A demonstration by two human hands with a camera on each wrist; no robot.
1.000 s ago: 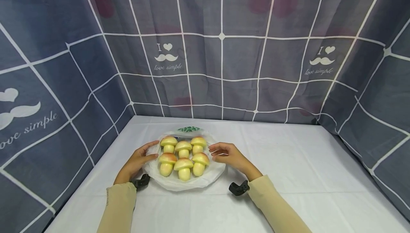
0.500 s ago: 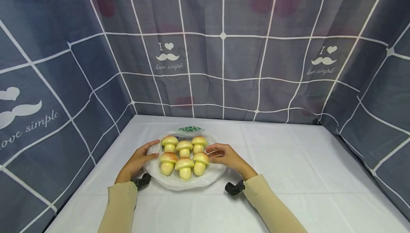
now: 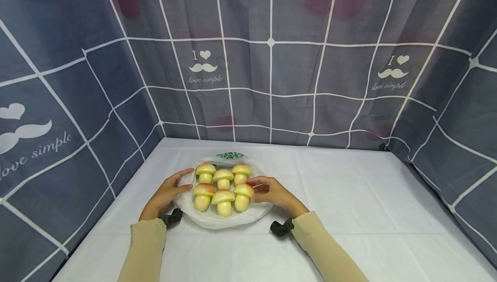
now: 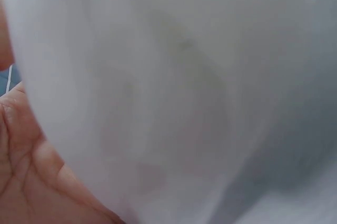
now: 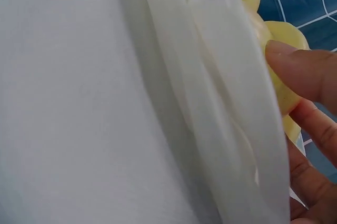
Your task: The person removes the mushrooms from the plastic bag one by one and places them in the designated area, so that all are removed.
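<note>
Several yellow model mushrooms with reddish-tinged caps lie in two rows on a white plastic bag [image 3: 221, 222] whose mouth is spread open. My right hand [image 3: 277, 193] grips the cap of the front-right mushroom [image 3: 241, 203], thumb and fingers at its right edge. In the right wrist view, the thumb [image 5: 303, 71] touches a yellow mushroom [image 5: 289, 34], partly behind the bag's side [image 5: 231, 92]. On the bag's left, my left hand [image 3: 165, 195] rests against the rim, fingers and thumb spread. White film [image 4: 174, 103] covers most of the left wrist view, beside the palm [image 4: 37, 166].
The bag sits on a white cloth-covered table [image 3: 349, 195]. Dark grey checked curtains [image 3: 295, 66] stand behind it and at both sides. A green leaf print [image 3: 230, 155] marks the bag's far edge. Black wrist cameras [image 3: 281, 227] sit beside both sleeves.
My right hand has moved a little to the left, from beside the bag's rim onto the front-right mushroom. The left hand stays at the bag's left rim.
</note>
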